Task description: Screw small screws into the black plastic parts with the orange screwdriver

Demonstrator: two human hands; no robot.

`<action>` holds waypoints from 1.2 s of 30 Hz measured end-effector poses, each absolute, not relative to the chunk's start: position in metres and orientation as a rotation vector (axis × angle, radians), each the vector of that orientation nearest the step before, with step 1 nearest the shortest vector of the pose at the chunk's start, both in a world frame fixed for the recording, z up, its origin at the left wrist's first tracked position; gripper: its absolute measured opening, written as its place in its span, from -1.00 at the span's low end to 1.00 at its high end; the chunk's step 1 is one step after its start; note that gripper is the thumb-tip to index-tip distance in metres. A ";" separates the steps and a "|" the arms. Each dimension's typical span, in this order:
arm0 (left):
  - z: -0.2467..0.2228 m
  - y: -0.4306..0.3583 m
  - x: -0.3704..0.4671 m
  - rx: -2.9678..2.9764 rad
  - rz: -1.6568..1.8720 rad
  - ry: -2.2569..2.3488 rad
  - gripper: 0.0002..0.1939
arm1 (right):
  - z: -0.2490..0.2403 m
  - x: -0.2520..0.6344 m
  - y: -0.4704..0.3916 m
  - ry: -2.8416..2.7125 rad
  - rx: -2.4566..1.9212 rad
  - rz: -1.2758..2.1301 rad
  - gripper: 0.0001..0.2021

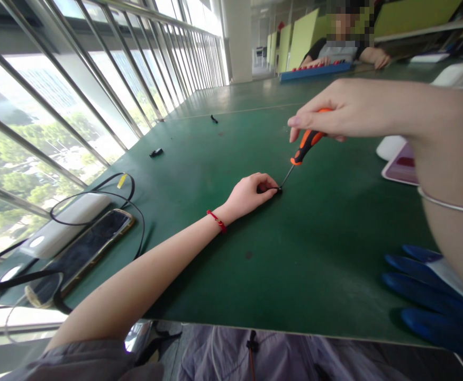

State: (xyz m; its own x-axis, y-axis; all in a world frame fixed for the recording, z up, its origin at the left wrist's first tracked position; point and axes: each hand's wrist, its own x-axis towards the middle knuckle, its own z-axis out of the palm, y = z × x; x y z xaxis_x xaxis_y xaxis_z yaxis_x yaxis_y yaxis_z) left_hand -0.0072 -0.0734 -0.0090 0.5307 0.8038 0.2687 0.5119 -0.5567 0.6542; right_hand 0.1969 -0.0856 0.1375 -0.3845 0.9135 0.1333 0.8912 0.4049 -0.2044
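Note:
My right hand (334, 114) grips an orange-and-black screwdriver (308, 145) from above, its shaft slanting down to the left. The tip meets a small black part (279, 189) on the green table. My left hand (253, 189), resting on the tabletop with a red bracelet at the wrist, is closed on this part and pins it between thumb and fingers. Most of the part is covered by the fingers, so its exact kind cannot be made out.
Two small black pieces, a nearer one (156, 153) and a farther one (214, 119), lie on the green table (215, 286). A phone (84, 256), white device (68, 222) and cables are at left; blue gloves (421, 286) at right. Across sits a person (340, 52) by a blue tray (314, 72).

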 end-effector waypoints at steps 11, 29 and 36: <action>-0.008 -0.074 -0.007 2.259 0.755 1.076 -0.82 | 0.139 0.194 -0.087 -2.426 -1.533 0.146 -0.59; -0.008 -0.074 -0.007 2.255 0.763 1.072 -0.83 | 0.137 0.189 -0.089 -2.397 -1.480 0.200 -0.59; -0.008 -0.074 -0.007 2.258 0.757 1.075 -0.83 | 0.138 0.190 -0.090 -2.428 -1.488 0.095 -0.80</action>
